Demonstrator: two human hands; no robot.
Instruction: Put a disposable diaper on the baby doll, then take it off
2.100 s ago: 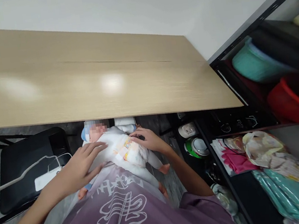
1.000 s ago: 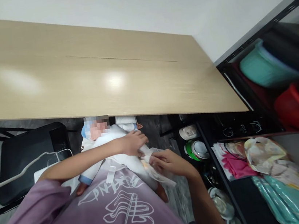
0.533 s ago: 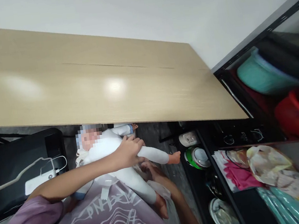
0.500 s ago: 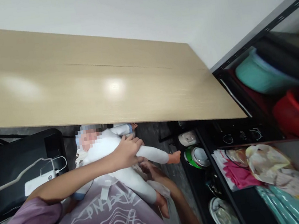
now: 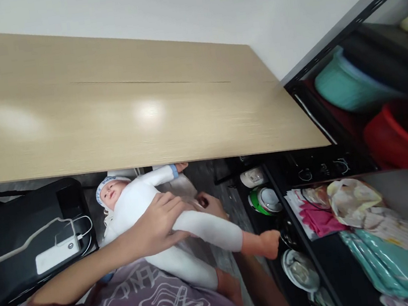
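Note:
A baby doll (image 5: 140, 194) in a white suit and a white cap with blue lettering lies tilted across my lap, head to the left. Its bare feet point to the lower right. My left hand (image 5: 165, 218) is closed around the top of the doll's raised leg, thumb underneath. Beyond that leg is my right hand (image 5: 213, 206), its fingers curled close to the doll's hip; what they pinch is hidden. Pale, see-through material shows under the leg, but I cannot tell what it is.
A wooden tabletop (image 5: 128, 123) spans the view just beyond the doll. At left, a white power bank (image 5: 57, 253) with a cable lies on a black chair (image 5: 9, 249). Black shelves at right hold a teal tub (image 5: 345, 84), a red basin (image 5: 401, 137), bags and containers.
The doll's raised leg has swung nearer and to the lower right. My left hand has shifted left and down along it. The right hand has moved up beyond the leg.

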